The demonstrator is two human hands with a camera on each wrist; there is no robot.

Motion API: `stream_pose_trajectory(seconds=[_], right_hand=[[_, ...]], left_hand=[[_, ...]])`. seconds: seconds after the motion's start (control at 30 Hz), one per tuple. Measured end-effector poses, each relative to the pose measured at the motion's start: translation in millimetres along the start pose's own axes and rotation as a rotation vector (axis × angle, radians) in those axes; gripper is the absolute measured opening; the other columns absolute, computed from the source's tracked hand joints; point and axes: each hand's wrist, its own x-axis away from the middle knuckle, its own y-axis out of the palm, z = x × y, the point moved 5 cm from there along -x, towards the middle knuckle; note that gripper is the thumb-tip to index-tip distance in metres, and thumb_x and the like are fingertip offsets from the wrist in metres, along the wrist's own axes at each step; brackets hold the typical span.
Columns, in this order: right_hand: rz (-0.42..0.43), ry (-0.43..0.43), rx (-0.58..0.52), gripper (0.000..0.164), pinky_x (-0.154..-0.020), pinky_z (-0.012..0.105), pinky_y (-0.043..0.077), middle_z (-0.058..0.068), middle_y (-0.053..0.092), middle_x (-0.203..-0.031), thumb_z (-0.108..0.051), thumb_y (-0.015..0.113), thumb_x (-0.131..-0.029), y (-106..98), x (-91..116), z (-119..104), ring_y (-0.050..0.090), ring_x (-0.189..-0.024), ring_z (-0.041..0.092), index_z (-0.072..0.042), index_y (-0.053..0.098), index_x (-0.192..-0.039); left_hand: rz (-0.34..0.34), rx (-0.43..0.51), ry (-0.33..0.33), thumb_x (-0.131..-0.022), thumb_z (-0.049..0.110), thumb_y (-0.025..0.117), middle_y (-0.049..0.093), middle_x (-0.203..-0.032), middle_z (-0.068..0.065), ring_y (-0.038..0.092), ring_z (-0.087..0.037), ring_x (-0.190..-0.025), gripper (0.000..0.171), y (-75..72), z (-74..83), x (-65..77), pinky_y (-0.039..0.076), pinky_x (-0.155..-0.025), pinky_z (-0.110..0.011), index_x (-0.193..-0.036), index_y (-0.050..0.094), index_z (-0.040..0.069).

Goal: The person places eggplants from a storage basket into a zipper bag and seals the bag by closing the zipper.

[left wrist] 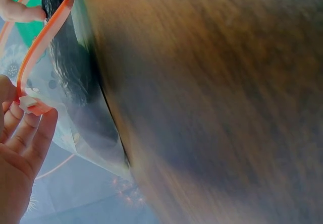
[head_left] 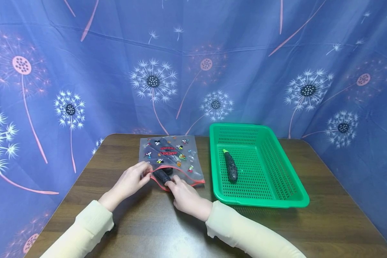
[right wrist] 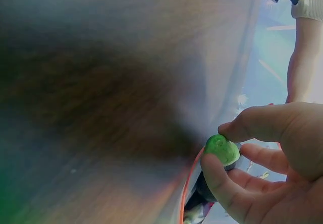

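A clear zip bag (head_left: 193, 157) printed with cartoon figures lies on the table, its red-edged mouth facing me. My left hand (head_left: 132, 181) pinches the left corner of that mouth, by the white slider (left wrist: 28, 103). Partly inside the opening is a dark, wrinkled eggplant (head_left: 161, 175). My right hand (head_left: 186, 197) holds its outer end, thumb and fingers around the green stem end (right wrist: 221, 149). Another dark shape (head_left: 169, 170) shows behind it within the bag.
Right of the bag stands a green perforated basket (head_left: 215, 172) with one dark eggplant (head_left: 231, 167) in it, green end away from me. The brown wooden table (head_left: 148, 229) ends at a blue dandelion-print cloth (head_left: 116, 71).
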Motion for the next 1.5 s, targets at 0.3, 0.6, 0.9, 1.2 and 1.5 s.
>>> stream_pose_trajectory(seconds=[0.3,0.6,0.9,1.2,1.5], right_hand=[[-0.023,0.027,-0.011,0.054,-0.070,0.030,0.052,0.006,0.054,-0.109,-0.001,0.073,-0.065,3.0,-14.9,-1.6,0.061,-0.086,0.022,-0.010,0.061,-0.117],[-0.031,0.071,0.000,0.052,-0.071,0.031,0.051,0.006,0.055,-0.111,-0.003,0.073,-0.066,9.6,-24.9,1.4,0.060,-0.086,0.022,-0.011,0.061,-0.116],[-0.020,0.049,-0.024,0.055,-0.069,0.031,0.051,0.008,0.055,-0.112,-0.003,0.073,-0.066,14.1,-21.3,5.2,0.061,-0.089,0.022,-0.011,0.059,-0.118],[-0.025,-0.005,-0.067,0.057,-0.069,0.027,0.051,0.006,0.053,-0.105,0.001,0.073,-0.066,8.3,-2.8,10.5,0.060,-0.087,0.018,-0.011,0.057,-0.119],[0.032,-0.024,-0.065,0.046,-0.067,0.026,0.051,0.005,0.055,-0.100,0.001,0.071,-0.071,9.1,-1.0,13.4,0.061,-0.083,0.017,-0.008,0.059,-0.115]], left_hand=[[0.004,0.010,0.008,-0.078,0.008,0.064,0.049,-0.073,0.010,0.046,-0.004,-0.062,0.012,0.2,0.2,-0.8,0.039,-0.053,-0.021,-0.083,0.058,0.018],[-0.006,0.010,0.009,-0.078,0.008,0.064,0.049,-0.074,0.010,0.046,-0.003,-0.062,0.012,1.2,1.7,-1.2,0.039,-0.053,-0.021,-0.084,0.058,0.017],[-0.019,0.013,-0.003,-0.079,0.009,0.064,0.050,-0.075,0.010,0.048,-0.003,-0.063,0.010,0.4,1.6,-0.8,0.040,-0.054,-0.021,-0.084,0.059,0.017],[-0.023,0.016,-0.004,-0.080,0.010,0.062,0.048,-0.074,0.010,0.046,-0.003,-0.063,0.007,0.5,-0.1,0.1,0.039,-0.054,-0.021,-0.085,0.060,0.015],[-0.025,0.016,-0.012,-0.080,0.009,0.064,0.049,-0.075,0.011,0.046,-0.003,-0.064,0.011,1.1,-0.3,0.2,0.039,-0.054,-0.021,-0.085,0.059,0.018]])
